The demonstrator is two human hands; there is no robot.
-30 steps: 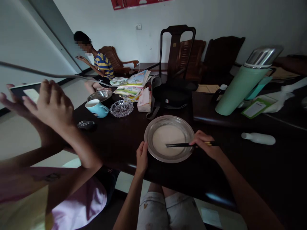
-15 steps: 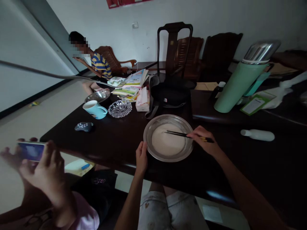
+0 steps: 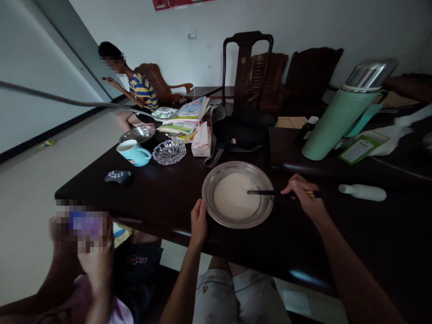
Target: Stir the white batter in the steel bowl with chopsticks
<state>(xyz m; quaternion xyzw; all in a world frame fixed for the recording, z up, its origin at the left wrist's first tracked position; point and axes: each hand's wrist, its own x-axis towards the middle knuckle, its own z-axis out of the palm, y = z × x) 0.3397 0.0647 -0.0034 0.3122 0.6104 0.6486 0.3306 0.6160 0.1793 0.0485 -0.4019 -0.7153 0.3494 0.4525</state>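
A wide metal bowl (image 3: pixel 209 208) stands near the table's front edge with a pale, creamy batter-like mixture (image 3: pixel 232 198) in it. My left hand (image 3: pixel 199 220) grips the bowl's left rim, thumb on top. In my right hand (image 3: pixel 303 193), fingers closed, is a pair of dark chopsticks (image 3: pixel 265 192) with gold-coloured ends. They lie almost level over the bowl's right rim, and their tips touch or dip into the mixture right of its middle.
Left of the bowl are a game controller (image 3: pixel 118 177), a blue mug (image 3: pixel 134 153), a glass dish (image 3: pixel 169 152) and a tissue pack (image 3: pixel 201 140). A black bag (image 3: pixel 241 130) lies behind. Rightward stand a green thermos (image 3: pixel 340 121) and a lying white bottle (image 3: pixel 362 192). Two other people sit leftward.
My right hand has moved right with the chopsticks, drawing their tips from the mixture's middle toward its right side. My left hand stays at the rim. The nearby person's hands shifted right.
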